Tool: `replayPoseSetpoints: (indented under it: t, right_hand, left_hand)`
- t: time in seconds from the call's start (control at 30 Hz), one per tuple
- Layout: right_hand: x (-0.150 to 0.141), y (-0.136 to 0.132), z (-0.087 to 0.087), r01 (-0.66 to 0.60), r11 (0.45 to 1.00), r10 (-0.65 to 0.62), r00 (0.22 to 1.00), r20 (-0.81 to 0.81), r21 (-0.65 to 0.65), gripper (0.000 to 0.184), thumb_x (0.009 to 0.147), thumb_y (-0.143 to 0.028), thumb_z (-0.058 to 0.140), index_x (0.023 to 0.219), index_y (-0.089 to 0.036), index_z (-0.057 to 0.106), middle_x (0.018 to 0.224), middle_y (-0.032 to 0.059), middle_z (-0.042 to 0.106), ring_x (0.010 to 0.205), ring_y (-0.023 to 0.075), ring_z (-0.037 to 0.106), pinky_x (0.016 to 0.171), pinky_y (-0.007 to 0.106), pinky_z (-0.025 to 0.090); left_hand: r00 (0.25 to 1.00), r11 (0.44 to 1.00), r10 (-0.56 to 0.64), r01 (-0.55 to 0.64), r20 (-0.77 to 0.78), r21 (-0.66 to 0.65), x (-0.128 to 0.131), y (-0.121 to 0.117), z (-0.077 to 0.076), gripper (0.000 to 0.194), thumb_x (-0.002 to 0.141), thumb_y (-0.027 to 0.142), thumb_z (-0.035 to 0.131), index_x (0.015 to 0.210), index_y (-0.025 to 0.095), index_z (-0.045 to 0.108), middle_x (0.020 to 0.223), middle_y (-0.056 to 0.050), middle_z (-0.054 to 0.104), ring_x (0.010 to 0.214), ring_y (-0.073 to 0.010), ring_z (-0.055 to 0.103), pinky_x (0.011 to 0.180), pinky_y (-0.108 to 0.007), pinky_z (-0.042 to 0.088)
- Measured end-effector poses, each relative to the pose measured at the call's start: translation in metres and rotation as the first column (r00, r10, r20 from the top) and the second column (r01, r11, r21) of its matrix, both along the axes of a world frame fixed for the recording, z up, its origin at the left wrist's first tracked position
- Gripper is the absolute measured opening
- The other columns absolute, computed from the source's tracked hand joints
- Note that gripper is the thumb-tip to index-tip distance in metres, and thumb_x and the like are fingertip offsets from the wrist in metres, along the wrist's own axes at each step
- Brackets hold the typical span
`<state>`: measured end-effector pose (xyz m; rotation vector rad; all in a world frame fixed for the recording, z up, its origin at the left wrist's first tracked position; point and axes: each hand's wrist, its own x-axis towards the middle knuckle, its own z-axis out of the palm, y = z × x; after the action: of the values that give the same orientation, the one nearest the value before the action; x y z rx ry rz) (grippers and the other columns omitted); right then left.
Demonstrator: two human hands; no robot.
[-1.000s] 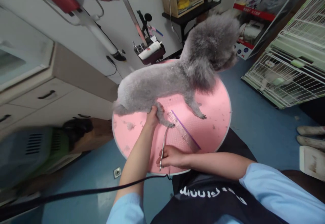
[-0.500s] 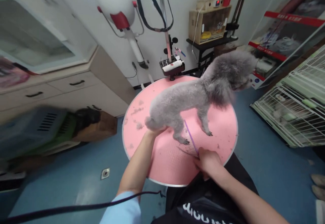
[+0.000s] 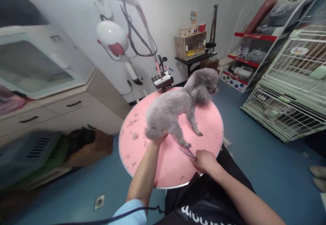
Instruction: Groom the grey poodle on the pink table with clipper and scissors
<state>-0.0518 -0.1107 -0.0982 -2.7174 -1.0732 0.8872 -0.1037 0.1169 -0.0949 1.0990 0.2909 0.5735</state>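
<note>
A grey, close-clipped dog (image 3: 168, 107) with a fluffier head stands on a round pink grooming table (image 3: 163, 170), facing right. My left hand (image 3: 160, 138) is against its rear, below the tail and at the hind legs; most of the fingers are hidden by the coat. My right hand (image 3: 205, 161) is closed around a pair of curved scissors (image 3: 184, 150). One thin blade looks silvery and a purple strip shows beside it, close to the near hind paw. The handles are covered by my fingers.
Hair clumps (image 3: 134, 135) lie on the table's left side. A grooming arm with a tool holder (image 3: 163, 82) rises behind, beside a white dryer (image 3: 112, 38). Wire cages (image 3: 287, 106) and a shelf rack (image 3: 248, 60) stand right; cabinets (image 3: 76, 107) stand left. A cord (image 3: 134, 211) crosses my left arm.
The view has shifted, showing more of the wall and right side. The scissor blades look closer together and lower by the hind paw. My left hand stays at the dog's rear.
</note>
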Motion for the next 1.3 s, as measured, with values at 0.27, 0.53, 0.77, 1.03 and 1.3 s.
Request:
replayPoseSetpoints:
  t: [0.27,0.53,0.77,1.03,1.3]
  right_hand:
    - [-0.003,-0.149,-0.016,0.509,0.762,-0.157,0.745,-0.648,0.401,0.029,0.083,-0.046,0.062,0.071,-0.02,0.065,0.056,-0.0013,0.055,0.051,0.0132,0.047,0.055,0.027,0.036]
    - [-0.039,-0.137,-0.025,0.969,0.176,0.33,-0.223,-0.917,-0.172,0.026,0.077,-0.023,0.075,0.101,-0.019,0.067,0.05,-0.0152,0.023,0.038,0.0009,0.018,0.064,0.02,0.046]
    - [-0.052,-0.148,-0.025,0.966,0.111,0.327,-0.259,-0.909,-0.235,0.033,0.072,-0.021,0.08,0.103,-0.017,0.068,0.05,-0.0151,0.027,0.039,0.0006,0.024,0.064,0.019,0.048]
    - [-0.066,-0.153,-0.03,0.969,0.215,0.28,-0.179,-0.943,-0.12,0.036,0.075,-0.029,0.079,0.107,-0.017,0.07,0.047,-0.0148,0.024,0.039,0.0032,0.017,0.062,0.024,0.051]
    - [-0.053,-0.144,-0.019,0.976,0.139,0.327,-0.202,-0.923,-0.165,0.025,0.075,-0.024,0.077,0.099,-0.018,0.071,0.048,-0.0148,0.025,0.039,0.0021,0.015,0.061,0.021,0.049]
  left_hand:
    - [0.977,0.988,-0.149,0.152,0.151,-0.008,0.04,-0.036,0.033,0.057,0.049,0.07,0.083,0.064,0.019,0.062,0.065,-0.001,0.052,0.077,-0.0218,0.062,0.091,-0.045,0.052]
    - [0.99,0.995,-0.096,0.098,0.108,-0.017,0.054,-0.069,0.038,0.045,0.05,0.053,0.09,0.059,0.017,0.063,0.06,0.003,0.053,0.063,-0.011,0.055,0.09,-0.036,0.053]
    - [0.997,0.997,-0.029,0.034,0.071,-0.067,0.05,-0.069,0.034,0.039,0.051,0.044,0.088,0.06,0.016,0.063,0.058,0.003,0.056,0.061,-0.0104,0.057,0.087,-0.034,0.054]
    - [0.999,0.993,0.039,-0.039,-0.006,-0.109,0.052,-0.069,0.034,0.036,0.052,0.037,0.088,0.059,0.016,0.059,0.057,0.003,0.058,0.059,-0.0123,0.061,0.076,-0.032,0.055]
    - [1.0,0.993,0.016,-0.018,-0.021,-0.114,0.06,-0.07,0.03,0.028,0.073,0.028,0.079,0.059,0.016,0.058,0.059,0.001,0.059,0.063,-0.0137,0.059,0.072,-0.032,0.052]
